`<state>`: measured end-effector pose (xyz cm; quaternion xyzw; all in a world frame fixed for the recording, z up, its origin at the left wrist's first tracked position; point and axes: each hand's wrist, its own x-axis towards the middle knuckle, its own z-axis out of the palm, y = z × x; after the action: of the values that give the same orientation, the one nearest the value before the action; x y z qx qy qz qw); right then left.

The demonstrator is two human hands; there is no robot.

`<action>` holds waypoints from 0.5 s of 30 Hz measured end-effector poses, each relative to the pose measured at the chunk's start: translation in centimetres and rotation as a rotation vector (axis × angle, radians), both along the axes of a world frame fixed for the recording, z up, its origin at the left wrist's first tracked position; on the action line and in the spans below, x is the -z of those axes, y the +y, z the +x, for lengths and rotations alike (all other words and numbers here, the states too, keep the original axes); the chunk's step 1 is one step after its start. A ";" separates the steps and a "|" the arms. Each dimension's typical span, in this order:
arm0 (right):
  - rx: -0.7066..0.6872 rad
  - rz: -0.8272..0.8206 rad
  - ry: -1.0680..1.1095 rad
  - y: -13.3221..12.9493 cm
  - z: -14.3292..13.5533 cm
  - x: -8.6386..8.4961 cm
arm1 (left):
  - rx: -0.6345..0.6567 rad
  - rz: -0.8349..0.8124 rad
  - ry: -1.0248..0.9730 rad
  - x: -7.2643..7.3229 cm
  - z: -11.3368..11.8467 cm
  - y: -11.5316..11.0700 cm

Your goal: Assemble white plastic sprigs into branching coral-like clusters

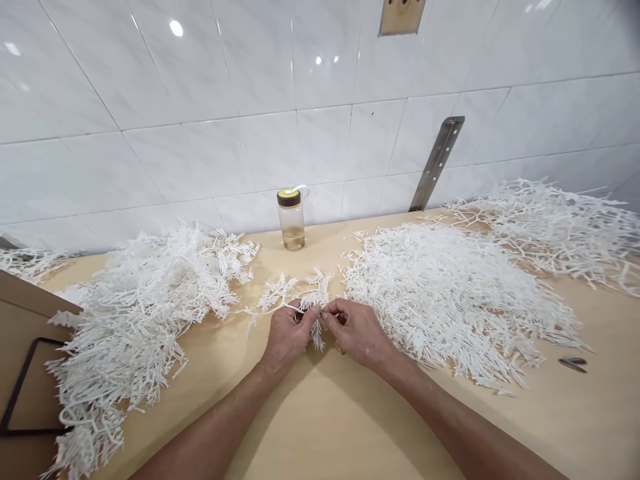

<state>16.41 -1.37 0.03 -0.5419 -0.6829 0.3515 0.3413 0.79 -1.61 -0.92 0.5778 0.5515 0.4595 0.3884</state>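
Close together over the middle of the table are both hands. My left hand (pixel 291 331) is closed, thumb and fingers pinching a white branching plastic stem (pixel 273 308) that reaches out to the left and carries feathery tufts. Fingertips of my right hand (pixel 357 330) are pinched together at the stem's tufted end, meeting the left thumb; whatever small piece lies between them is hidden. To the right spreads a large pile of white feathery sprigs (pixel 445 293). A taller heap of branched white stems (pixel 145 307) lies on the left.
A clear bottle (pixel 291 223) with some brownish liquid stands near the tiled wall. Small metal snips (pixel 573 364) lie at the right. More white branches (pixel 565 227) are piled at the back right. A brown box (pixel 30 373) with a black frame borders the left; a metal bracket (pixel 437 163) rises behind.
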 end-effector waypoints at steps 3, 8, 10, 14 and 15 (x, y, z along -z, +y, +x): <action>-0.011 -0.027 -0.018 0.0 0.0 -0.2 | -0.026 0.054 0.020 0.0 0.1 -0.1; -0.016 -0.020 -0.082 -0.1 -0.2 -0.4 | -0.040 0.094 0.098 -0.1 0.2 -0.4; -0.012 -0.018 -0.091 -0.2 -0.3 -0.3 | -0.054 0.119 0.157 0.1 0.3 -0.5; 0.007 0.011 -0.117 -0.2 -0.7 0.1 | -0.059 0.178 0.245 0.4 0.5 -0.7; 0.012 0.018 -0.118 -0.2 -0.9 0.2 | -0.056 0.189 0.250 0.4 0.5 -0.7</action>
<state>15.53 -1.58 -0.22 -0.5627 -0.7018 0.3107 0.3071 1.26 -2.30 -1.29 0.6488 0.5658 0.4446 0.2475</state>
